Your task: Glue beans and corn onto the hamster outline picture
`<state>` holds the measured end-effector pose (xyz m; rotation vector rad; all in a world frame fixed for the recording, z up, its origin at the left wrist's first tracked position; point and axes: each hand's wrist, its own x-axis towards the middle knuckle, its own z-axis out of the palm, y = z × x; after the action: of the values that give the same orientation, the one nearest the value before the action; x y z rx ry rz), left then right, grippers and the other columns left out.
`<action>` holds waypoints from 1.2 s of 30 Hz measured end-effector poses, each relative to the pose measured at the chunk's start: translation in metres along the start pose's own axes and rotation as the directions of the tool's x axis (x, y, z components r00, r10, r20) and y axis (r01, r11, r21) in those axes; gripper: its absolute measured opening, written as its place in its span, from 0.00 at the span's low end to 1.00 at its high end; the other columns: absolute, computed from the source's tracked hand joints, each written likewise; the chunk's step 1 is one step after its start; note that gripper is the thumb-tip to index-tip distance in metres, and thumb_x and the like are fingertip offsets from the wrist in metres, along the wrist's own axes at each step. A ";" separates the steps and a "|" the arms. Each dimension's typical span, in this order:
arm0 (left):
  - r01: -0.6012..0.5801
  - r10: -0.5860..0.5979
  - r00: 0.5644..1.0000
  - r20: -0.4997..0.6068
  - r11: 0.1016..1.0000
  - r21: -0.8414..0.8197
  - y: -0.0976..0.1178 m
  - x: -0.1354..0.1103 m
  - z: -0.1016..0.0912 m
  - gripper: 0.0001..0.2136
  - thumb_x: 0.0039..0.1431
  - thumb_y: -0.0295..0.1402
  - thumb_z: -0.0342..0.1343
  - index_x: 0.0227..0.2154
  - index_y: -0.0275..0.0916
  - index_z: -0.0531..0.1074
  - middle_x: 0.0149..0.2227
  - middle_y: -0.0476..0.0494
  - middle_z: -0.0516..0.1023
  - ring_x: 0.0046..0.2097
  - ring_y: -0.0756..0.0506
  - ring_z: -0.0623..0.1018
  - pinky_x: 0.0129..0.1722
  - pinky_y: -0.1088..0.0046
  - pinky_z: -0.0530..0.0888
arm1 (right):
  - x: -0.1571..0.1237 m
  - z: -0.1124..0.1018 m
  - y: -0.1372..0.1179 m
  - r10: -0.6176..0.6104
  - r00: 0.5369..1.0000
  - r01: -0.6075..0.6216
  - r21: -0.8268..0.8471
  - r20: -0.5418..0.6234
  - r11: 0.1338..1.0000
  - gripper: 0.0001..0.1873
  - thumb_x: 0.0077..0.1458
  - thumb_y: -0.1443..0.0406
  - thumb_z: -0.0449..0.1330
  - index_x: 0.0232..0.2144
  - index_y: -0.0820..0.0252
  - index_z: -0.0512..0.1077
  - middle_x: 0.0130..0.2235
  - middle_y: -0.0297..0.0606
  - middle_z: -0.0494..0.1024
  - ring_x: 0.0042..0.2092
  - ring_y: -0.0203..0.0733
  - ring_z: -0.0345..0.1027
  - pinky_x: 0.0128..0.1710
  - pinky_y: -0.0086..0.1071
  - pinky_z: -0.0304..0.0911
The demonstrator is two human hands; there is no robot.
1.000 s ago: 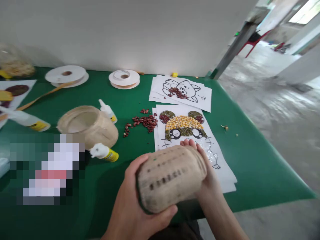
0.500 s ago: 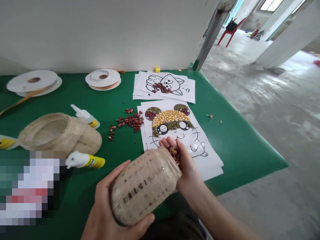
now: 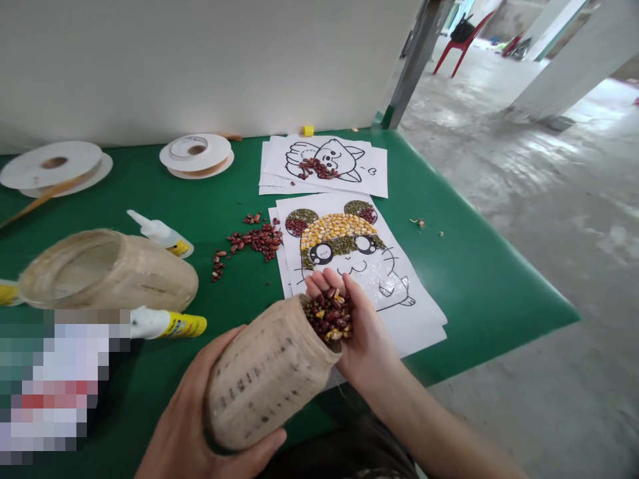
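Your left hand (image 3: 200, 432) is wrapped tight round the bottom of the jar (image 3: 264, 379), which is tipped over with its mouth pointing up and right. Your right hand (image 3: 357, 336) sits right at that mouth, palm up and cupped loosely, fingers spread, with a heap of beans (image 3: 329, 316) lying in it. It's more a scoop than a squeeze.

Room-wise: all of this hangs over the near edge of the table (image 3: 474, 279), close to your body. To the right the green top is bare up to its edge, then it's open floor. The wall closes off the far side.

The hamster sheet (image 3: 359, 266) is just beyond your right fingertips, partly under them, and the cat sheet (image 3: 324, 163) lies further back. Left of the hamster sheet there's a loose bean pile (image 3: 254, 239). The left side is crowded: a glue bottle (image 3: 167, 324) lies just beside your left hand, with a second jar (image 3: 107, 269) on its side behind it, another glue bottle (image 3: 160, 233) and two tape rolls (image 3: 197, 154) at the back.

Versus half a second ago: the jar mouth was pressed against your palm with only a few beans peeking out. Now the palm has opened out and the heap is way bigger.
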<state>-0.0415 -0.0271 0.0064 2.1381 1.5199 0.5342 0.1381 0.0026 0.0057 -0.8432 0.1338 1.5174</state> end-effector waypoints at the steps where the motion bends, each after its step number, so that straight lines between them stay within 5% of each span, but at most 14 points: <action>1: -0.026 0.026 1.000 -0.001 1.000 -0.001 -0.002 0.000 0.000 0.34 0.37 0.38 0.59 0.51 0.44 0.53 0.46 0.41 0.71 0.43 0.38 0.74 0.38 0.63 0.75 | -0.001 0.001 -0.001 0.003 1.000 -0.003 0.014 0.000 1.000 0.18 0.57 0.60 0.45 0.26 0.55 0.73 0.32 0.32 0.79 0.39 0.33 0.72 0.49 0.30 0.63; 8: -0.108 0.096 0.991 -0.089 0.984 -0.139 -0.014 0.002 0.004 0.35 0.39 0.35 0.60 0.53 0.45 0.54 0.47 0.42 0.72 0.42 0.38 0.75 0.34 0.65 0.77 | -0.007 0.014 -0.009 0.032 0.997 -0.044 0.180 0.067 0.983 0.23 0.60 0.62 0.42 0.25 0.60 0.74 0.29 0.33 0.79 0.36 0.29 0.73 0.43 0.23 0.65; 13: 0.063 -0.108 0.989 -0.104 0.928 -0.368 -0.003 0.004 0.012 0.32 0.36 0.38 0.62 0.49 0.45 0.61 0.45 0.45 0.74 0.42 0.37 0.75 0.36 0.62 0.77 | -0.006 0.027 -0.015 0.037 0.992 -0.067 0.242 0.124 0.968 0.27 0.61 0.62 0.39 0.25 0.60 0.74 0.28 0.32 0.80 0.35 0.29 0.74 0.39 0.23 0.67; 17: 0.244 -0.375 0.921 -0.105 0.767 -0.594 0.016 0.006 0.018 0.33 0.32 0.42 0.62 0.47 0.40 0.63 0.45 0.42 0.73 0.46 0.36 0.72 0.41 0.60 0.73 | -0.007 0.034 -0.020 0.001 0.991 -0.036 0.261 0.133 0.965 0.27 0.61 0.62 0.38 0.24 0.59 0.74 0.28 0.31 0.80 0.34 0.28 0.74 0.38 0.23 0.68; 23: 0.301 -0.500 0.864 -0.062 0.612 -0.732 0.031 0.006 0.022 0.38 0.27 0.47 0.64 0.46 0.39 0.64 0.41 0.43 0.74 0.43 0.38 0.74 0.37 0.66 0.74 | -0.010 0.037 -0.025 -0.057 0.991 0.023 0.269 0.119 0.963 0.25 0.61 0.64 0.39 0.24 0.57 0.74 0.29 0.30 0.79 0.36 0.26 0.73 0.43 0.25 0.66; 27: 0.277 -0.519 0.855 -0.001 0.459 -0.844 0.032 0.009 0.026 0.39 0.25 0.48 0.65 0.46 0.38 0.64 0.38 0.43 0.75 0.41 0.38 0.74 0.34 0.68 0.75 | -0.010 0.035 -0.028 -0.033 0.996 0.008 0.297 0.079 0.955 0.25 0.61 0.65 0.39 0.24 0.58 0.74 0.30 0.31 0.79 0.37 0.27 0.72 0.43 0.26 0.66; 32: 0.224 -0.497 0.868 0.009 0.374 -0.900 0.028 0.024 0.027 0.38 0.24 0.40 0.68 0.46 0.40 0.65 0.41 0.43 0.75 0.44 0.39 0.74 0.38 0.68 0.74 | -0.013 0.031 -0.030 -0.030 0.999 0.017 0.318 0.034 0.948 0.26 0.61 0.65 0.37 0.24 0.58 0.74 0.30 0.31 0.79 0.36 0.28 0.73 0.41 0.25 0.67; 36: 0.219 -0.458 0.876 0.150 0.101 -0.970 0.031 0.042 0.021 0.31 0.32 0.51 0.61 0.43 0.42 0.69 0.39 0.41 0.76 0.46 0.36 0.73 0.40 0.60 0.75 | -0.019 0.029 -0.031 -0.040 0.997 0.021 0.301 0.060 0.953 0.27 0.61 0.65 0.37 0.24 0.58 0.74 0.30 0.32 0.79 0.37 0.29 0.73 0.40 0.25 0.68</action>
<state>0.0073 0.0010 0.0089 0.6394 1.1008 1.1617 0.1518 0.0083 0.0498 -0.5497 0.2947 1.4485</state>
